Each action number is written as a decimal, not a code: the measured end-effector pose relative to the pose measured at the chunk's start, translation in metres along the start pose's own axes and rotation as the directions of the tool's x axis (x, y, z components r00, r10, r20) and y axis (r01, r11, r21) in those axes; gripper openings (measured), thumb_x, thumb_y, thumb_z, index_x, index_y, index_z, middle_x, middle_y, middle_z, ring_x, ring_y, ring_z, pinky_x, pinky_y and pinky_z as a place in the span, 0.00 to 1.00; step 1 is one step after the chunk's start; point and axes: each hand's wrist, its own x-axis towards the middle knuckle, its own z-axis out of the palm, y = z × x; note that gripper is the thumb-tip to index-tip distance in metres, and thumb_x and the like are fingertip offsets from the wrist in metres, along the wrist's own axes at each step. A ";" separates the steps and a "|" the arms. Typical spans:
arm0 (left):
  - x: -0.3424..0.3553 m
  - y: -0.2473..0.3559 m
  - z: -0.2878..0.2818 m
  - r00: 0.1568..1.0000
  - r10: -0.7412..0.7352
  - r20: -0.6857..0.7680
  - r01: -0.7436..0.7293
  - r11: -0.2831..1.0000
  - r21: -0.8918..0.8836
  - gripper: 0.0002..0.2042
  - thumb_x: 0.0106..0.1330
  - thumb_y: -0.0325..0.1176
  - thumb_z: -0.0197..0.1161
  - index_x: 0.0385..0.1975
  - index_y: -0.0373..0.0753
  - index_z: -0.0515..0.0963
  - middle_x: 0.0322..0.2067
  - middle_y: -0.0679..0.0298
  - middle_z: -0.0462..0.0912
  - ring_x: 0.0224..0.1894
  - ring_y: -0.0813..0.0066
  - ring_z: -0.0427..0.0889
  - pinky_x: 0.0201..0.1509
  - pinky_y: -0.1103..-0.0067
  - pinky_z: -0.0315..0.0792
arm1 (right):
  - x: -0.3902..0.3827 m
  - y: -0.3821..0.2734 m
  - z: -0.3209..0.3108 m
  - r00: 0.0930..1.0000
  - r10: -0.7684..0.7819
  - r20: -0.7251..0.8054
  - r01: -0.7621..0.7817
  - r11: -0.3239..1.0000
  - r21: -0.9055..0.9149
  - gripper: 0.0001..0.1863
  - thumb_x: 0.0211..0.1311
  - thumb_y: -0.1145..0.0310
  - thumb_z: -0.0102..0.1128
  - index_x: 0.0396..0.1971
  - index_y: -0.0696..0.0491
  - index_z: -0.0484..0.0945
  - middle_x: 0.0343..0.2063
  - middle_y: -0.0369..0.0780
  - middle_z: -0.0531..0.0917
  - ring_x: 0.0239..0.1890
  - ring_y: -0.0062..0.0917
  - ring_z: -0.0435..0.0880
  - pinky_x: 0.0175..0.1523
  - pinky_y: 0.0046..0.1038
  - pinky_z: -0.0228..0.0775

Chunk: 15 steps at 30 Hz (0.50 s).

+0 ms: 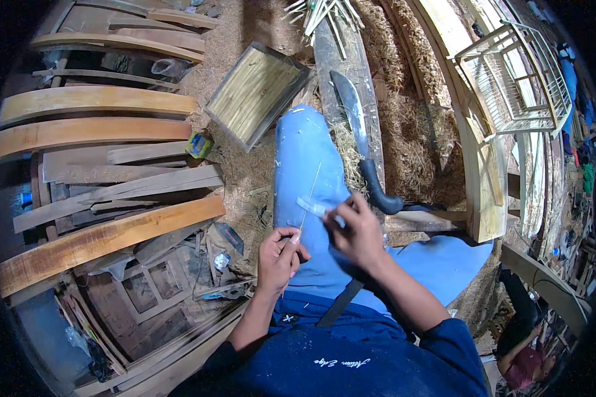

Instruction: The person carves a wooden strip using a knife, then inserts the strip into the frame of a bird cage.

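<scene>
Pale thin stick (pixel 313 186).
My left hand (pixel 280 261) is pinching it; my right hand (pixel 356 231) is gripping a whitish strip (pixel 311 206).

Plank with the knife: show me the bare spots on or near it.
Bare: a small patch of plank between sticks and knife; sawdust floor between tray and curved boards. Crowded: straw left of the knife; the leg, under the left hand and right hand.
</scene>
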 end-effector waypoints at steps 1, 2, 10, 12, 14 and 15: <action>0.001 -0.001 -0.001 1.000 -0.002 -0.002 0.002 1.000 0.011 0.10 0.75 0.32 0.58 0.47 0.31 0.72 0.23 0.55 0.83 0.09 0.87 0.63 0.13 0.87 0.54 | 0.011 0.008 0.004 0.996 0.003 -0.090 -0.005 1.000 -0.019 0.08 0.55 0.73 0.73 0.28 0.56 0.80 0.29 0.45 0.74 0.26 0.37 0.76 0.31 0.36 0.69; 0.001 -0.001 -0.001 1.000 0.003 0.000 -0.003 1.000 0.011 0.10 0.75 0.32 0.58 0.47 0.31 0.72 0.23 0.55 0.83 0.09 0.87 0.63 0.13 0.87 0.54 | 0.024 0.012 0.003 0.991 -0.003 -0.135 0.003 1.000 0.001 0.09 0.57 0.74 0.72 0.27 0.58 0.78 0.28 0.46 0.73 0.26 0.38 0.75 0.32 0.36 0.67; 0.008 0.013 0.006 0.996 0.062 0.063 -0.063 0.998 0.020 0.10 0.75 0.31 0.57 0.48 0.31 0.73 0.24 0.55 0.83 0.10 0.88 0.62 0.13 0.87 0.54 | 0.011 -0.009 -0.011 0.988 -0.016 -0.155 0.021 0.999 0.034 0.06 0.59 0.71 0.71 0.32 0.55 0.81 0.32 0.46 0.75 0.29 0.41 0.79 0.35 0.38 0.72; 0.009 0.025 0.015 0.992 0.083 0.100 -0.087 0.996 0.033 0.10 0.75 0.31 0.57 0.49 0.31 0.73 0.25 0.55 0.84 0.10 0.88 0.62 0.13 0.87 0.55 | 0.013 -0.022 -0.024 0.986 0.009 -0.164 -0.004 0.999 0.034 0.07 0.59 0.71 0.71 0.32 0.55 0.82 0.32 0.45 0.75 0.29 0.39 0.79 0.34 0.37 0.72; 0.009 0.044 0.026 0.982 0.118 0.150 -0.126 0.991 0.047 0.10 0.75 0.30 0.57 0.49 0.31 0.73 0.26 0.55 0.84 0.10 0.88 0.62 0.13 0.87 0.55 | 0.016 -0.040 -0.039 0.982 0.069 -0.176 -0.063 0.997 0.043 0.08 0.58 0.69 0.72 0.33 0.54 0.83 0.31 0.45 0.75 0.29 0.39 0.80 0.34 0.37 0.72; 0.010 0.053 0.032 0.976 0.122 0.181 -0.134 0.989 0.056 0.10 0.75 0.30 0.57 0.49 0.32 0.73 0.26 0.55 0.84 0.10 0.89 0.62 0.13 0.87 0.55 | 0.018 -0.046 -0.046 0.976 0.054 -0.213 -0.047 0.998 0.037 0.08 0.58 0.69 0.72 0.33 0.54 0.83 0.31 0.45 0.75 0.29 0.39 0.80 0.34 0.37 0.72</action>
